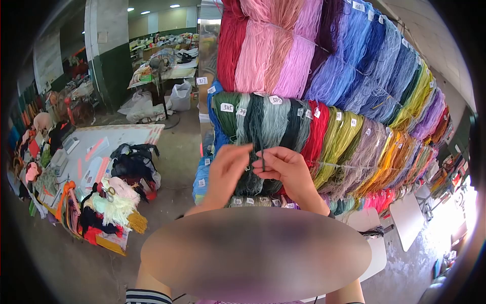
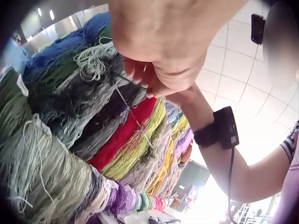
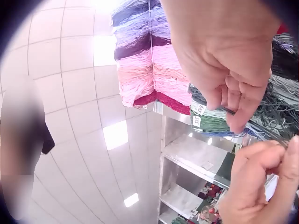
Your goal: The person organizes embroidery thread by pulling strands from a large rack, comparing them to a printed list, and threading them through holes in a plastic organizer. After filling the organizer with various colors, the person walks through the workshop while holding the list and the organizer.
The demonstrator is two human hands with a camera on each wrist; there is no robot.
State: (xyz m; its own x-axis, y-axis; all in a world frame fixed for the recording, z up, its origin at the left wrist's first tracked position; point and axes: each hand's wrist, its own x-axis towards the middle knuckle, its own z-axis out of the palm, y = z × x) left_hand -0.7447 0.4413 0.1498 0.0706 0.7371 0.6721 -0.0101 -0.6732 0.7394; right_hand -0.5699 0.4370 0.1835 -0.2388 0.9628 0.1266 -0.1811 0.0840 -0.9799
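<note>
In the head view my right hand (image 1: 289, 171) pinches a thin dark strand of yarn (image 1: 262, 161) between thumb and fingers. Just left of it is my left hand (image 1: 224, 169), blurred, fingers pointing toward the same strand. From the right wrist, the dark yarn stretches between both hands, and the left hand (image 3: 257, 179) has its thumb and curled fingers closed on the lower end. Behind the hands hang dark grey-green yarn hanks (image 1: 253, 129). Seen from the left wrist, a pale looped strand (image 2: 93, 63) lies on the hanks near the fingers.
Numbered hanks hang in rows, with pink yarn (image 1: 255, 55) and blue yarn (image 1: 349, 55) above, red yarn (image 1: 315, 134) and olive yarn (image 1: 331, 147) to the right. A worktable (image 1: 121, 136) on the left bears yarn piles and scissors. Beyond it stands a fan (image 1: 157, 66).
</note>
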